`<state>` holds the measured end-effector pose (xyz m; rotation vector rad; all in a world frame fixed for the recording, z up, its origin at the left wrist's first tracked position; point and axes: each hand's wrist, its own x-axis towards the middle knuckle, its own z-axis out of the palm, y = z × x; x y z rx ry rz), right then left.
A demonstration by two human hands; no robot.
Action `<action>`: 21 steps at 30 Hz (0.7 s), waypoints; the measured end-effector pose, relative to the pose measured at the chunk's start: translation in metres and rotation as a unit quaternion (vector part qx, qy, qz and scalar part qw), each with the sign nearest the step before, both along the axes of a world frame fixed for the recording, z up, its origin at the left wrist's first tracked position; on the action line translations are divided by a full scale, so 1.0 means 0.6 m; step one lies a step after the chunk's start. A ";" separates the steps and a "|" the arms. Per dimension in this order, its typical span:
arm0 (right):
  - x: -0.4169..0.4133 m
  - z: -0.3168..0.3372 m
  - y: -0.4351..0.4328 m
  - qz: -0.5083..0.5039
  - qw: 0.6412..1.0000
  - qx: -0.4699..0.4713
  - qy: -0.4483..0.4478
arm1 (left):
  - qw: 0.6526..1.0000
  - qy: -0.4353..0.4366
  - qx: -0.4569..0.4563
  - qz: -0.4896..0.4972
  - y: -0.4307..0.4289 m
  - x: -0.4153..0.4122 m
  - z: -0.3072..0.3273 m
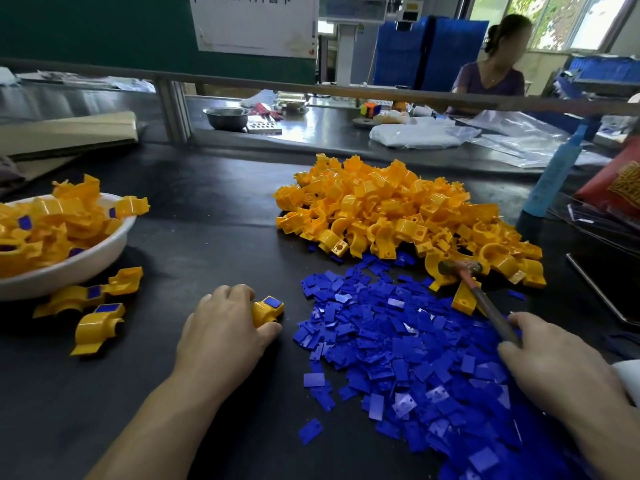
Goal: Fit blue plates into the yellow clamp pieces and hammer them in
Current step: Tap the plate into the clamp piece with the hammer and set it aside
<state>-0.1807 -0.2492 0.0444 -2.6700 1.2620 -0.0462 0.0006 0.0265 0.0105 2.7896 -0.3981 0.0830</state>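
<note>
The left hand [225, 327] lies palm down on the desk [207, 202], fingers and thumb closed around a yellow clamp piece [266, 310] so that only its right end shows. A blue plate [272, 301] sits in the square recess on that exposed end, facing up; the grip seems meant to pin the piece flat and leave the plate free for a blow. To the right, the right hand [554, 362] is wrapped around the thin handle of a hammer [478, 289], whose worn, rusty-looking head rests far up against the edge of the yellow heap, away from the piece; the strike looks not yet begun.

Under and around the right hand spreads a loose drift of blue plates [398, 344], small flat rectangles, glossy, some with tiny holes. Beyond it lies the pile of yellow clamp pieces [391, 209], smooth moulded plastic with curved saddles and boxy ends, within easy reach for the next pick. On the near left, three finished pieces [90, 306] with blue inserts lie beside a white bowl [86, 268] heaped with more, which I judge the collecting place. The desk is matte black, which likely stops parts from sliding.
</note>
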 end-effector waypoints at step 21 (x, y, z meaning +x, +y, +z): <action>0.048 0.024 0.215 0.315 0.927 0.179 -0.100 | 0.989 0.044 -0.141 -0.001 0.011 0.020 -0.012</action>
